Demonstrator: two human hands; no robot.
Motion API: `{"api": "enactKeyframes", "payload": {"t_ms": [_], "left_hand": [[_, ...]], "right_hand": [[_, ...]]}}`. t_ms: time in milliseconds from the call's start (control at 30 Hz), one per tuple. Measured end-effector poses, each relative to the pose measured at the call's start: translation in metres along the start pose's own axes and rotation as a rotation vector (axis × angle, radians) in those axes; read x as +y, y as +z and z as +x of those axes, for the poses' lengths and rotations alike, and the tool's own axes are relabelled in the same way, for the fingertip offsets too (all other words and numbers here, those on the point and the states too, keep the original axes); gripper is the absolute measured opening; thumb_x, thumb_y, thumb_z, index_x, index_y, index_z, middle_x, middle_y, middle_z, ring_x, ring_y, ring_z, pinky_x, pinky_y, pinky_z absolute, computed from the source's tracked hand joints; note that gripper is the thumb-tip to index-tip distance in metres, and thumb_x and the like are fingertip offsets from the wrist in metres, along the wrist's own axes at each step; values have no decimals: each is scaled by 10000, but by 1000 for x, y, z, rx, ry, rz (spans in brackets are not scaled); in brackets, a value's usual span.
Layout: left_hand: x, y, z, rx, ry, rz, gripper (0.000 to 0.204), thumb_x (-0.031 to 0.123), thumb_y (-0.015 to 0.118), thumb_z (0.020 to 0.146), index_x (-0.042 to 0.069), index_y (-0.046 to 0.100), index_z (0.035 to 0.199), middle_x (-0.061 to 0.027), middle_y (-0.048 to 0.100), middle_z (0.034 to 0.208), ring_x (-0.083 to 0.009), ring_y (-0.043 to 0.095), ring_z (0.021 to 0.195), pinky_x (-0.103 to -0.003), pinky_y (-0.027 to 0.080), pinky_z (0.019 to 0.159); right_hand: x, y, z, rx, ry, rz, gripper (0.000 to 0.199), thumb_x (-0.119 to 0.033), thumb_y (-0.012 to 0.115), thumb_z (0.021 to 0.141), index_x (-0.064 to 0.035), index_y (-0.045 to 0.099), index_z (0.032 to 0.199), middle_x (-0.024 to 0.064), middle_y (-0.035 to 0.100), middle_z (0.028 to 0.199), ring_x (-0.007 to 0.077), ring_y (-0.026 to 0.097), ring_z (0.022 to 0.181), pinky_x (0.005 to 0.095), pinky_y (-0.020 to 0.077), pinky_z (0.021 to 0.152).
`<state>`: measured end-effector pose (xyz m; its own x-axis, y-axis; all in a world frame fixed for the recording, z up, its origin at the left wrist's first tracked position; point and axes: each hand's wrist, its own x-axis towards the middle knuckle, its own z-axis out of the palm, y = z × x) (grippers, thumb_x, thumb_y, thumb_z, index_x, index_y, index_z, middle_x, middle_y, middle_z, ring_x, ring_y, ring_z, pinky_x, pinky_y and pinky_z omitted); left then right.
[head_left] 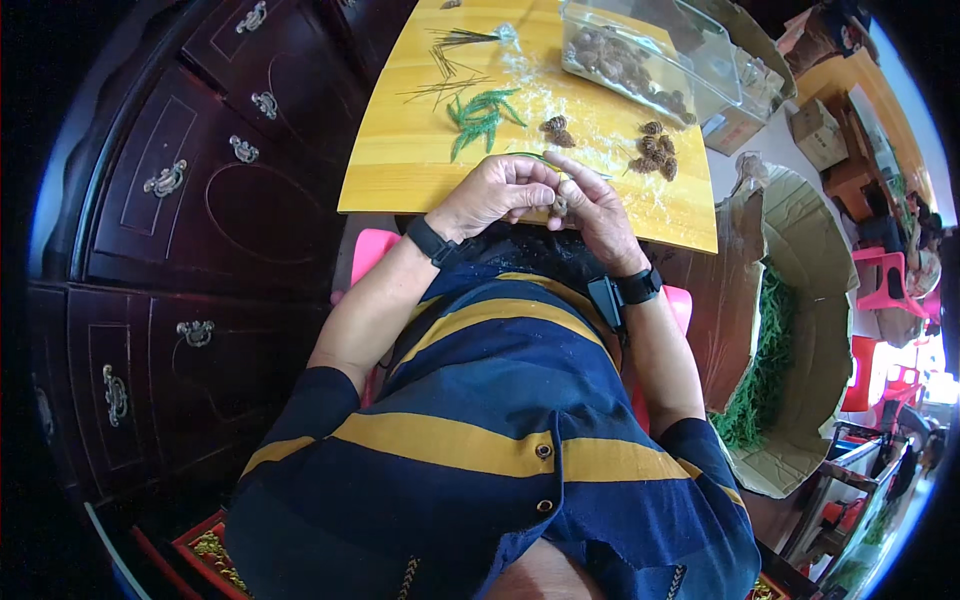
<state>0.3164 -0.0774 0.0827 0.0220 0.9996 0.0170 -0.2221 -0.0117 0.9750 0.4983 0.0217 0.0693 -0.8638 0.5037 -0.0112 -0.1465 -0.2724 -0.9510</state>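
Observation:
My left hand (498, 192) and my right hand (597, 208) meet at the near edge of a yellow wooden table (400, 160). Between their fingertips they pinch a small brown pine cone (559, 207), with a thin green stem (545, 157) running over the left fingers. Both wrists wear black bands. A few green artificial pine sprigs (480, 112) lie on the table just beyond the hands. Loose brown cones sit in a pair (556, 130) and a small heap (655, 152) to the right.
A clear plastic box (650, 55) with several cones stands at the back right. Thin dark wires (455, 60) lie at the back. A dark wooden cabinet (180, 200) fills the left. An open cardboard box (800, 330) of green sprigs stands on the right floor.

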Motion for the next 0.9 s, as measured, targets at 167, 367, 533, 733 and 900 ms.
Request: {"api": "enactKeyframes", "payload": {"t_ms": [167, 367, 533, 733, 900], "left_hand": [[-5, 0, 1, 25, -30, -25, 112, 132, 692, 929, 56, 678, 1009, 22, 680, 858, -16, 488, 592, -150, 371, 515], [-12, 4, 5, 112, 11, -80, 76, 121, 698, 921, 61, 676, 963, 43, 638, 784, -21, 475, 571, -151, 365, 508], [-14, 1, 5, 143, 5, -105, 43, 103, 687, 923, 63, 675, 932, 46, 612, 750, -19, 471, 575, -155, 366, 507], [-18, -2, 5, 190, 65, -55, 42, 99, 680, 924, 58, 672, 923, 28, 638, 772, -19, 484, 593, -162, 378, 520], [-22, 1, 8, 219, 126, -12, 64, 115, 682, 927, 54, 668, 935, 21, 650, 788, -19, 490, 599, -163, 383, 528]], "right_hand": [[5, -2, 3, 42, -20, -102, 392, -294, 570, 1022, -74, 547, 1346, -5, 656, 977, 63, 610, 772, 205, 530, 723], [16, -6, 6, 78, -29, -27, 260, -280, 572, 1025, -54, 616, 1146, -6, 655, 971, 75, 621, 784, 204, 515, 727], [15, 1, 5, 76, -135, -80, 239, -262, 568, 1029, -36, 616, 1092, 6, 663, 954, 89, 623, 803, 225, 512, 763], [11, 10, 4, 79, -154, -184, 180, -179, 610, 1006, -13, 620, 1077, 20, 670, 918, 85, 630, 824, 240, 526, 779], [14, 10, 4, 154, -123, -200, 145, -131, 640, 982, -5, 629, 1054, 21, 675, 906, 83, 635, 800, 240, 537, 755]]}}
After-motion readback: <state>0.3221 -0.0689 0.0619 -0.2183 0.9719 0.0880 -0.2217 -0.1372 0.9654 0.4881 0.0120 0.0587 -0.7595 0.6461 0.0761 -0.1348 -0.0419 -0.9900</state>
